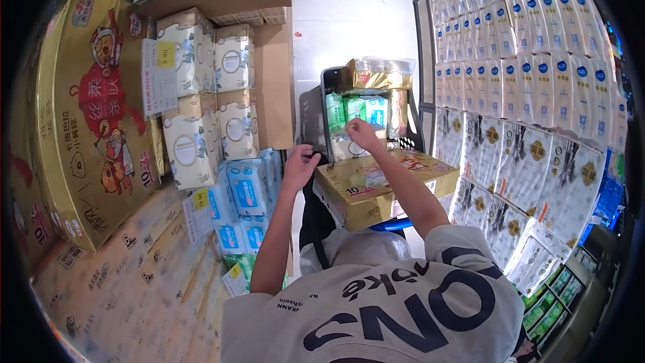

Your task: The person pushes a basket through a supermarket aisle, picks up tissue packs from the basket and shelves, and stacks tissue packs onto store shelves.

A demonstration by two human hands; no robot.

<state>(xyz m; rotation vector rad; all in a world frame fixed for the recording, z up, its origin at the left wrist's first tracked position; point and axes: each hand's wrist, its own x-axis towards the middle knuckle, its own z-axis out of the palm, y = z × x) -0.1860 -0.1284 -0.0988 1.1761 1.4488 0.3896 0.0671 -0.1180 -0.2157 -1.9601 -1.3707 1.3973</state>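
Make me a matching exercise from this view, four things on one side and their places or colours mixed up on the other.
1. Left hand
2. Right hand
3. Box at the cart's near end
4. Floral packs at left

A. Beside brown cardboard
B. Over green packs
C. Gold
D. Just outside the cart's left edge

Pairs: 1-D, 2-B, 3-C, 4-A

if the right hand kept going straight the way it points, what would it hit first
Probably the green packs in the dark basket, just ahead of the right hand. How high the hand is above them is unclear, so it might pass over.
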